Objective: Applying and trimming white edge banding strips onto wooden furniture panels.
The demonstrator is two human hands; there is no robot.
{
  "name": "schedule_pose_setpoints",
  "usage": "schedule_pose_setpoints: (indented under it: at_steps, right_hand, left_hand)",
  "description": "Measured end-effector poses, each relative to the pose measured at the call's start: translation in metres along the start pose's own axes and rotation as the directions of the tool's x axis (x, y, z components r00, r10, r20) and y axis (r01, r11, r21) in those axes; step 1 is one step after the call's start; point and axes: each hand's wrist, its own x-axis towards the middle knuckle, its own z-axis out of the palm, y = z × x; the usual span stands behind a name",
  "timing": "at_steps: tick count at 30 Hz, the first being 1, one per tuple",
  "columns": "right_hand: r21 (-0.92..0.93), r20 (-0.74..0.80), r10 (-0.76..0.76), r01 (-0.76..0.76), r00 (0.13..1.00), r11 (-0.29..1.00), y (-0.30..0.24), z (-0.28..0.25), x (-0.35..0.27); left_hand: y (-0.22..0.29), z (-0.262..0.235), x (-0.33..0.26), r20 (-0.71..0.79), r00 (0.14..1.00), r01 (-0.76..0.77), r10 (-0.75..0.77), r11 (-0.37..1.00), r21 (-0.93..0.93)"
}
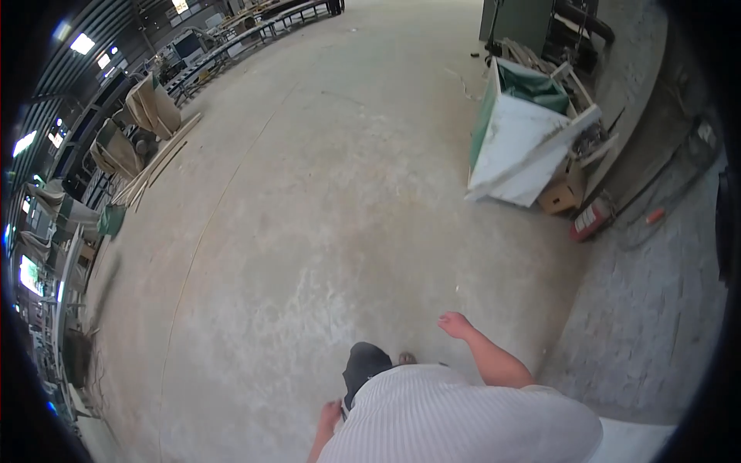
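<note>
My right hand (455, 324) swings out in front of my body over the concrete floor (324, 216), its fingers loosely curled and nothing visible in them. Low at my left side, my left hand (331, 414) is closed beside my dark trouser leg (366, 366). A small dark edge shows next to its fingers; whether it is something held cannot be made out. My white ribbed shirt (448, 417) fills the lower part of the view. The tip of one shoe (407, 358) shows past it. Neither hand touches anything on the floor.
At the right stand a white-sided bin (517, 139) with a green liner, a cardboard box (561, 194) and a red fire extinguisher (592, 219) by a brick wall (648, 324). Long boards (158, 166), bulky sacks (152, 108) and roller conveyors (239, 48) line the left.
</note>
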Motion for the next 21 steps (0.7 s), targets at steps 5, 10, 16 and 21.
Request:
schedule_pose_setpoints:
  at_steps: [5, 10, 16, 21]
  right_hand:
    - [0.204, -0.177, 0.008, 0.029, 0.984, 0.979, -0.119, -0.082, 0.237]
    - [-0.601, 0.185, 0.081, 0.047, 0.979, 0.798, -0.085, -0.103, 0.413]
    - [-0.583, 0.375, 0.228, 0.037, 0.899, 0.812, -0.173, -0.134, 0.565]
    - [-0.021, 0.215, 0.543, -0.552, 0.812, 0.834, -0.229, -0.165, 0.754]
  left_hand:
    - [0.132, -0.152, 0.099, 0.133, 0.991, -0.042, 0.015, 0.978, 0.203]
    - [0.313, -0.33, 0.351, 0.268, 0.875, -0.481, 0.402, 0.669, 0.567]
    - [0.659, -0.517, 0.559, -0.173, 0.884, -0.366, 0.434, 0.874, 0.32]
    - [0.925, -0.628, 0.641, -0.226, 0.772, -0.599, 0.594, 0.799, 0.054]
